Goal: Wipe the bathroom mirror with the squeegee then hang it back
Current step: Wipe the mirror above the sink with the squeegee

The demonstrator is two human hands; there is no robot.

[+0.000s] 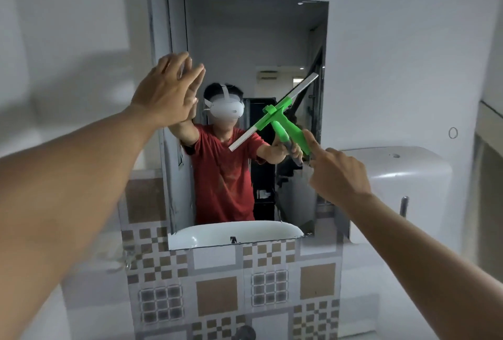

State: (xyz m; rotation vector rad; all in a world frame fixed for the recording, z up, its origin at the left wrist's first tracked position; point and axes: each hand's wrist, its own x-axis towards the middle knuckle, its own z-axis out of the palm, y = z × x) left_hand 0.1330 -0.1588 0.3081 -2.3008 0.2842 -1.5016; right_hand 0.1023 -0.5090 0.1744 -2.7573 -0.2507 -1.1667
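Observation:
The rectangular mirror point(245, 40) hangs on the white wall ahead. My right hand point(337, 173) grips the green handle of the squeegee point(280, 117), index finger stretched along it. Its white blade lies diagonally on the right half of the glass, upper end toward the mirror's right edge. My left hand point(166, 91) is raised at the mirror's left side, fingers spread, palm toward the glass; whether it touches is unclear. The mirror reflects a person in a red shirt with a white headset.
A white wall dispenser point(402, 176) sits right of the mirror, with a small ring hook point(453, 133) on the wall above it. Patterned brown and grey tiles point(217, 285) cover the wall below. The sink shows only as a reflection point(239, 230).

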